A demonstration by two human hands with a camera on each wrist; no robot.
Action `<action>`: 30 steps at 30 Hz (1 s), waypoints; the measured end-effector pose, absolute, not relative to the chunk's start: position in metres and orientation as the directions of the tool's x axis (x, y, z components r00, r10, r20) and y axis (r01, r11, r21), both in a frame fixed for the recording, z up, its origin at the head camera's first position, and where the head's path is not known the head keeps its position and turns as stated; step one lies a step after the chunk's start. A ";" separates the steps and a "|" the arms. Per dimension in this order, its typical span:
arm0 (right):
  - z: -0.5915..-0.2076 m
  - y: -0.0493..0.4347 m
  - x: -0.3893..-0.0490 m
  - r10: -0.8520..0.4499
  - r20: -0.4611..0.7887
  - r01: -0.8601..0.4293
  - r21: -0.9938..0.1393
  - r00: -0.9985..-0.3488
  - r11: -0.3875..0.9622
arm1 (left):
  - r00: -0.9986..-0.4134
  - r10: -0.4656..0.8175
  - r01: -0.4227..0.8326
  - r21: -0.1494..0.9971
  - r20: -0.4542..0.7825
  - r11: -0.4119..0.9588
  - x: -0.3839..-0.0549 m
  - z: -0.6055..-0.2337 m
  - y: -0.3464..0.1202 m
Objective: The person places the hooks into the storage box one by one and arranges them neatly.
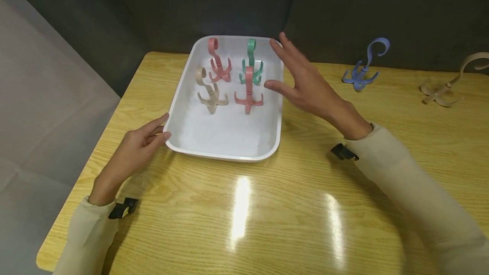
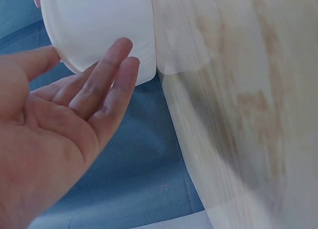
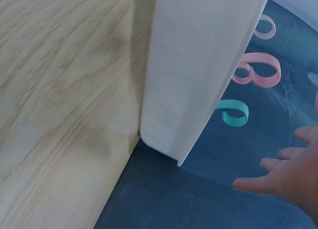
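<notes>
A white plastic tray stands on the table. Inside it are a pink claw hook, a green claw hook, a beige claw hook and another pink claw hook nearer the front. My left hand touches the tray's left rim with thumb and fingertips; in the left wrist view its relaxed fingers lie along the outer wall. Over the tray's right side hovers my right hand, thumb and fingers spread, holding nothing. In the right wrist view that hand is only partly visible.
To the right of the tray, a blue claw hook and another beige claw hook stand on the wooden table. A dark cloth hangs along the table's back edge. Pale cloth lies beyond the left edge.
</notes>
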State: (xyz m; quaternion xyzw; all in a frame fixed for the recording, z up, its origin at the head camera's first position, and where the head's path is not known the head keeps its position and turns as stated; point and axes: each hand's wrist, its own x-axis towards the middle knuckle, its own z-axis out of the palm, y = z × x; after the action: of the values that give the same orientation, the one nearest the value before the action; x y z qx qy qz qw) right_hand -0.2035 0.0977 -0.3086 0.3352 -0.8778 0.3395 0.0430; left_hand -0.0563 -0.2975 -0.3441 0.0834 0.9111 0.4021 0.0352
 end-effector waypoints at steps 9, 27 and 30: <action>-0.313 0.115 -0.203 -0.533 0.295 -0.596 -0.560 -0.793 0.576 | -0.984 0.177 0.121 0.733 0.001 0.669 -0.055 -0.341 -0.297; -0.320 0.145 -0.211 -0.449 0.222 -0.495 -0.517 -0.866 0.698 | -0.984 0.176 0.123 0.731 0.004 0.671 -0.054 -0.342 -0.298; -0.322 0.150 -0.211 -0.435 0.223 -0.485 -0.510 -0.872 0.710 | -0.984 0.179 0.125 0.737 0.005 0.664 -0.055 -0.343 -0.297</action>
State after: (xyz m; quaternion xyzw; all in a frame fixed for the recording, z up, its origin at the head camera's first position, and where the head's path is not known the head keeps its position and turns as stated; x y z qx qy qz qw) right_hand -0.2112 0.1504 -0.3223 0.2490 -0.9237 0.2878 0.0433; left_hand -0.0546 -0.2972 -0.3428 0.0832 0.9115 0.4014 0.0337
